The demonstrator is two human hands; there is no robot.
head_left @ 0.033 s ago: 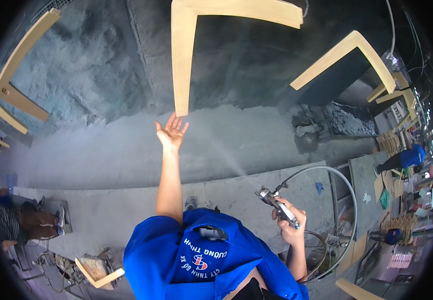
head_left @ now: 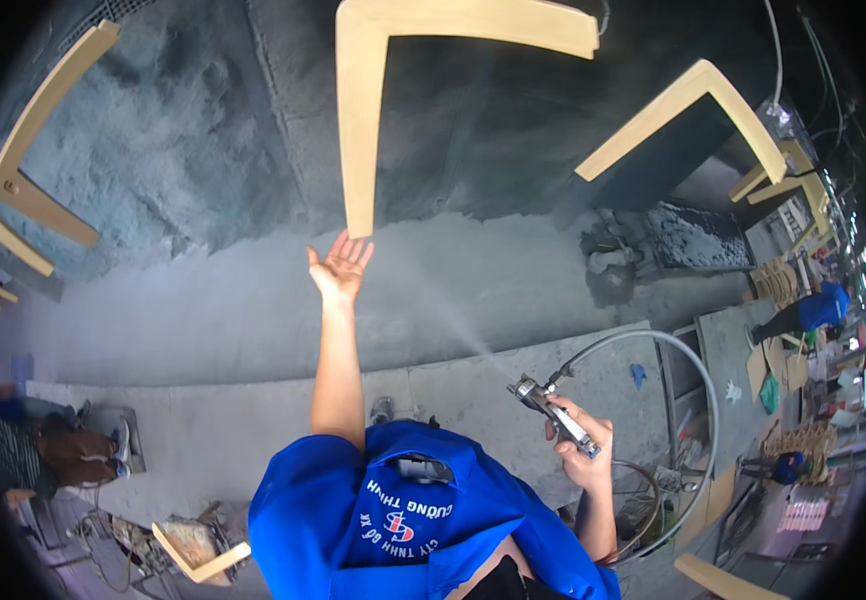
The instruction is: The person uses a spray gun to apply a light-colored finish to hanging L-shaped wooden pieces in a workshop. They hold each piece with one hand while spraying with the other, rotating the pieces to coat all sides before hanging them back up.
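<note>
My left hand [head_left: 337,274] reaches far forward, palm up and fingers spread. Its fingertips are at the lower end of a pale, L-shaped wooden frame piece [head_left: 361,130] that hangs in front of me; whether they touch it I cannot tell. My right hand [head_left: 585,440] is closed around a metal spray gun [head_left: 555,414] at my right side. A grey hose [head_left: 705,400] loops away from the gun. From its nozzle a thin mist [head_left: 463,325] blows forward and left, below the hanging piece.
Similar pale wooden pieces hang at the right [head_left: 701,82] and left [head_left: 25,150]. A dark tray-like panel [head_left: 701,238] lies beyond at the right. A seated person [head_left: 53,440] is at the far left; another in blue [head_left: 821,308] stands far right.
The hanging wooden pieces sit very slightly further left in the picture. Both hands keep their pose, and mist comes from the spray gun in both frames.
</note>
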